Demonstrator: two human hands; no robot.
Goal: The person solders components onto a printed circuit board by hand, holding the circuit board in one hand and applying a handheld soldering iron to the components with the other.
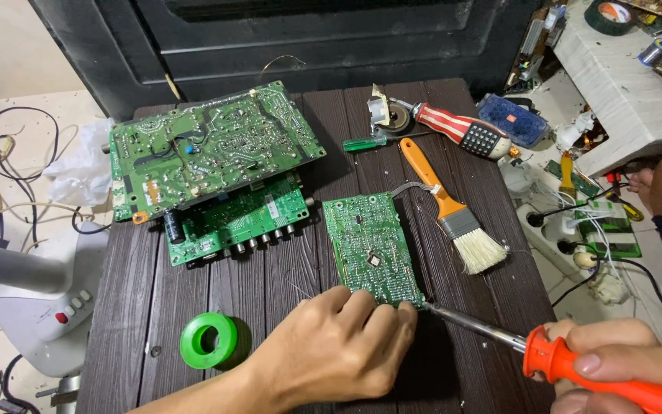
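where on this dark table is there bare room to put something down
Bare wood lies along the table's left edge, between the stacked green boards and the green solder spool. Another patch lies right of the small circuit board, below the brush. It is crowded at the near edge, where the left hand and the right hand's soldering iron meet.

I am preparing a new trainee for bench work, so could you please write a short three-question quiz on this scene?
1. True or false: the right hand holds an orange-handled soldering iron whose tip meets the near edge of the small green circuit board.
2. Which thing lies just right of that board? A) the orange-handled brush B) the green solder spool C) the large circuit board
3. Fill in: the left hand rests at the small board's ____ edge.

Key: 1 true; 2 A; 3 near.
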